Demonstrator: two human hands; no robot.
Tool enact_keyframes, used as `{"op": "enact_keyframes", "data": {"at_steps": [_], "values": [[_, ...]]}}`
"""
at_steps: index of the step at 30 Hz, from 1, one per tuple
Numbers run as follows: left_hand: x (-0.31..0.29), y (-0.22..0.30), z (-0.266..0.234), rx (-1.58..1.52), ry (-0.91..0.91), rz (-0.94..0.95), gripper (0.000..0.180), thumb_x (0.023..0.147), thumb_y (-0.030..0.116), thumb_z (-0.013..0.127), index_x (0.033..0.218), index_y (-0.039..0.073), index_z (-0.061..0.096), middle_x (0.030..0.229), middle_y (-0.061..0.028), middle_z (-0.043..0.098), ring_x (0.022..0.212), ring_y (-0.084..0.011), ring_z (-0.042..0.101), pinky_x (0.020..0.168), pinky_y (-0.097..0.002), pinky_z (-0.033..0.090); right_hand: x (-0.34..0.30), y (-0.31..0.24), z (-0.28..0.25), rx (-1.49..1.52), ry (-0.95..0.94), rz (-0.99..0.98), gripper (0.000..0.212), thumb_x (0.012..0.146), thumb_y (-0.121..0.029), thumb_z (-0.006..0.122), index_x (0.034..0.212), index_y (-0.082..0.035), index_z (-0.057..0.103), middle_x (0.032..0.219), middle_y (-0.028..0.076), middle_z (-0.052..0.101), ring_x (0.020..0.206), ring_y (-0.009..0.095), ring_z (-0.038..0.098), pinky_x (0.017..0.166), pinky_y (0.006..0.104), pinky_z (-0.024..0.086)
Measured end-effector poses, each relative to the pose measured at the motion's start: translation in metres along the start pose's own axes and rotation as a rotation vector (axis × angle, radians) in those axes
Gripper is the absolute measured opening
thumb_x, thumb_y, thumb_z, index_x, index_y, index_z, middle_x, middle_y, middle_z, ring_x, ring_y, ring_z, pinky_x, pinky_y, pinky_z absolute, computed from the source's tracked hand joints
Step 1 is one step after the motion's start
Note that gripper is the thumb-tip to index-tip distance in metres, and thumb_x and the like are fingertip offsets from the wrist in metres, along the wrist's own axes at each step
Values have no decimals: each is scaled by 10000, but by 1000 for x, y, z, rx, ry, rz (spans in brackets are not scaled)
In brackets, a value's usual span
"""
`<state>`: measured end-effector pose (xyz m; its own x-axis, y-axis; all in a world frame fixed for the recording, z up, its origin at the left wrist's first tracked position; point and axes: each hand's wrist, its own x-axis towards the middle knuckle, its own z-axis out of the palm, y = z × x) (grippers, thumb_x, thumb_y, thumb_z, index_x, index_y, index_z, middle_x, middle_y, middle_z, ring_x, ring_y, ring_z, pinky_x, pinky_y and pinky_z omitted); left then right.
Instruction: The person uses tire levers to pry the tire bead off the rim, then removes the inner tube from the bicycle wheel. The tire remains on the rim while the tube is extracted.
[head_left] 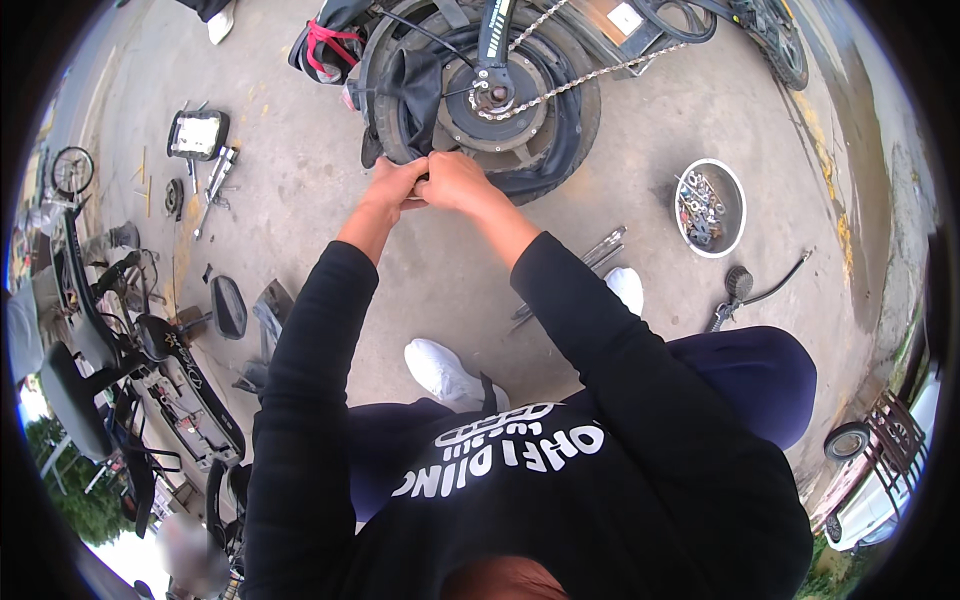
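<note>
Together our left hand (395,185) and right hand (452,182) pinch the tyre (560,150) edge at the wheel (490,100), fingers clamped tight; better we work it round gradually, evenly.

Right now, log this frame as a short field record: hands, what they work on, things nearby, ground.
left hand: closed on the tyre edge, touching the right hand
right hand: closed on the same spot
wheel: hub motor wheel, black tyre partly pulled off the rim, chain hanging across it
right side: metal bowl of small parts, pump
left side: lamp unit, loose tools, mirror
ground: bare concrete
</note>
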<state>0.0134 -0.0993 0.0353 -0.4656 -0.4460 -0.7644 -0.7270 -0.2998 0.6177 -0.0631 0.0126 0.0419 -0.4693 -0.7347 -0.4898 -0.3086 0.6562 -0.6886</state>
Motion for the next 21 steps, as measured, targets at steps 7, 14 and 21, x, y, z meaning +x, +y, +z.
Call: {"op": "enact_keyframes", "data": {"at_steps": [7,14,21], "values": [[17,-9,-6,-61,-43,-8,879,725,253,765,1292,-69,176,1129,-217,562,926,-270,651,766,-460,581,21,22,6,336,-126,-20,367,729,-295,698,984,-32,711,934,152,705,872,242,667,778,350,494],[13,13,4,52,48,-40,760,731,255,757,1244,-60,291,1138,-210,557,946,-274,637,754,-472,578,21,27,-1,685,-228,-84,370,746,-243,706,1051,-38,664,1018,53,674,937,132,596,808,275,450],[-5,8,3,-41,-62,-35,614,758,250,731,1209,-52,444,1081,-155,618,927,-257,659,738,-445,580,6,28,-1,465,-89,-55,377,761,-223,680,1040,26,641,1049,160,656,993,254,613,870,341,459]]}}
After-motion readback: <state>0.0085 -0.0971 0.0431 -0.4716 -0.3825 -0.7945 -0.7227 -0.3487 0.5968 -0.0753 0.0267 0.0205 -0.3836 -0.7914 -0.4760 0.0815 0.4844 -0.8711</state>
